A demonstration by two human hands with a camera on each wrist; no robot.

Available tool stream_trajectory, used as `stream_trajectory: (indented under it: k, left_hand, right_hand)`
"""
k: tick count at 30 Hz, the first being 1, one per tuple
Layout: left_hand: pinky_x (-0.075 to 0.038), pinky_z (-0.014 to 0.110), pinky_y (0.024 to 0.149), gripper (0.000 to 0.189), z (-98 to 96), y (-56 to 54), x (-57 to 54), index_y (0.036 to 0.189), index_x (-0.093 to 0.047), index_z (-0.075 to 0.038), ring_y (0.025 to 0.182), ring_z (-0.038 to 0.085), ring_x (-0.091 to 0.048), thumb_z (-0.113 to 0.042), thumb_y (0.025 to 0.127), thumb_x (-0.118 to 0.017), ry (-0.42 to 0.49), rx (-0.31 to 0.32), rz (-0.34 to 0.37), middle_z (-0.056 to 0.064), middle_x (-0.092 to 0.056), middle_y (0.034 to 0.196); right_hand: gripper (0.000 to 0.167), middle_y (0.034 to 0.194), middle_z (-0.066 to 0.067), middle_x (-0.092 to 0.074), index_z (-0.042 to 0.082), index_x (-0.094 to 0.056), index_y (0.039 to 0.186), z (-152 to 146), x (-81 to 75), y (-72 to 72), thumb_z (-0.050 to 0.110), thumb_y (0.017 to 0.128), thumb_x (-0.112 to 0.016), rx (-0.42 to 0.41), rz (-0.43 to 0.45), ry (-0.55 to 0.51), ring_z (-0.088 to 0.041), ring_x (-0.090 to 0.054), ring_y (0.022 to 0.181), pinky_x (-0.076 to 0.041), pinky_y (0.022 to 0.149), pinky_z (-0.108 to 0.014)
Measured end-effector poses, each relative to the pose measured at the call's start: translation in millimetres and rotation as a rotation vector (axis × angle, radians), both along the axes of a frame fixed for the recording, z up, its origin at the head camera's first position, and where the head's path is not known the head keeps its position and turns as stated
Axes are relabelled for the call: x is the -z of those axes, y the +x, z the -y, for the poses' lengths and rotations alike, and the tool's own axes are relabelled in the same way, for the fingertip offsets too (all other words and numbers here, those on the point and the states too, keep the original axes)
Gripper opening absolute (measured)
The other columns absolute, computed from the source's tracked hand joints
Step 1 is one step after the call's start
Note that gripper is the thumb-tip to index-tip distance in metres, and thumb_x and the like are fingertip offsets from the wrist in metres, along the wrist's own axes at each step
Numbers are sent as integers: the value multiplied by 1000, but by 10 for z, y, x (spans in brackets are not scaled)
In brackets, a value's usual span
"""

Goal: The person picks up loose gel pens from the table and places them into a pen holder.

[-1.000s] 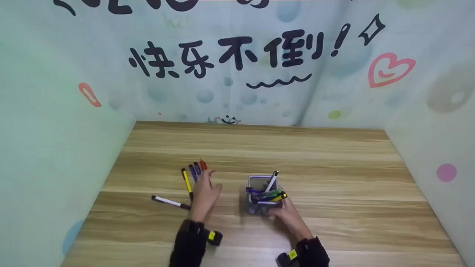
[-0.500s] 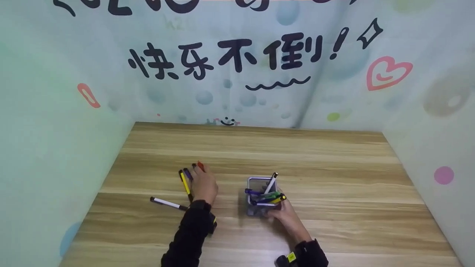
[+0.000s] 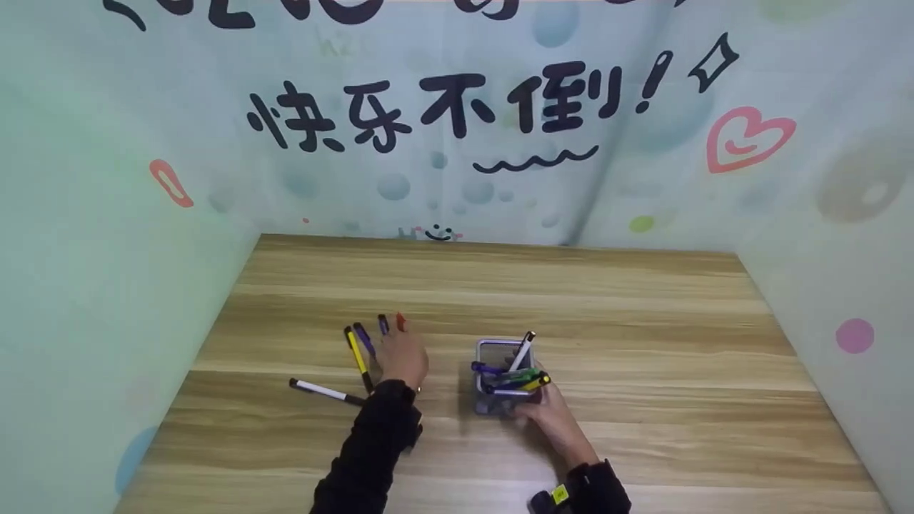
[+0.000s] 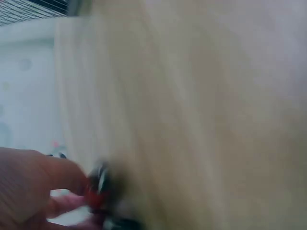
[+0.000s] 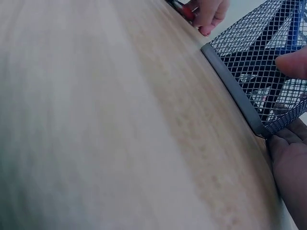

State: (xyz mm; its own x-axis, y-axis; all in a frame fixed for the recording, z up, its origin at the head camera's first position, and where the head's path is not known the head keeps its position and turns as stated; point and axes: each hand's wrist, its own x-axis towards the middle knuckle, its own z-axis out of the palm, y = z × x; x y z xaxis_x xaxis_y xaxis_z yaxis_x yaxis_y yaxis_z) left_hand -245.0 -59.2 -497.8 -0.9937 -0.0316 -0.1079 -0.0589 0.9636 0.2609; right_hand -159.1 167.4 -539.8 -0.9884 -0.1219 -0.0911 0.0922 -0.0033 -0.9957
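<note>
My left hand (image 3: 403, 359) is on the wooden table left of centre, its fingers pinching a red marker (image 3: 400, 323). The left wrist view shows the red marker (image 4: 96, 197) between thumb and fingers, blurred. Close by the fingers lie a dark blue marker (image 3: 383, 325), a purple-blue marker (image 3: 363, 338) and a yellow marker (image 3: 358, 359). My right hand (image 3: 560, 422) grips the lower side of a square mesh pen holder (image 3: 493, 407), thumb and fingers around it. Several markers lean in the holder, among them a white marker (image 3: 523, 351) and a green marker (image 3: 525, 374).
A white marker with dark ends (image 3: 323, 390) lies left of the left forearm, one end reaching the sleeve. Printed cloth walls (image 3: 443, 193) bound the wooden table (image 3: 643, 314) at the back and both sides.
My left hand has moved forward over the markers, and its fingers have closed on the red one, which has shifted slightly right. The right hand and pen holder have stayed in place.
</note>
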Motion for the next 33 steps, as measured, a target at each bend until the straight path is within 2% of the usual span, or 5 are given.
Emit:
stream_trajectory:
  k: [14, 18, 22, 28, 33]
  left_hand:
    - [-51, 27, 55, 59, -137, 455, -507, 139, -30, 0, 67, 20, -59, -6, 87, -57, 737, -48, -209, 16, -61, 101]
    - [-54, 28, 69, 37, -174, 624, -738, 118, -50, 4, 82, 23, -62, -1, 82, -58, 1010, 35, -336, 19, -61, 101]
    - [-54, 27, 76, 29, -234, 779, -877, 107, -53, 4, 86, 25, -63, 0, 81, -64, 1218, 161, -306, 19, -63, 98]
    - [-53, 22, 83, 18, -399, 897, -845, 99, -61, -3, 91, 19, -64, -4, 82, -65, 1150, 335, -183, 10, -67, 97]
    - [-52, 19, 73, 13, -548, 904, -720, 88, -65, -9, 80, 11, -61, 1, 80, -66, 976, 419, -230, 4, -66, 88]
  right_hand:
    - [89, 130, -19, -50, 7, -26, 145, -4, -30, 4, -7, 64, -63, -10, 18, -2, -19, -57, 99, -42, 94, -32]
    - [90, 134, -20, -47, 7, -27, 144, -7, -29, 2, -7, 63, -63, 2, 25, -6, -27, -54, 109, -35, 105, -45]
    - [91, 137, -19, -45, 4, -26, 144, -12, -27, -2, -7, 62, -63, 15, 22, -6, -30, -42, 125, -21, 113, -50]
    - [85, 124, -16, -54, 5, -31, 141, -17, -22, -5, -7, 63, -63, 7, 2, -16, -22, -52, 110, -37, 101, -34]
    - [78, 116, -14, -56, 0, -35, 137, -9, -8, -5, -7, 64, -63, 8, 17, -28, -16, -59, 87, -47, 83, -27]
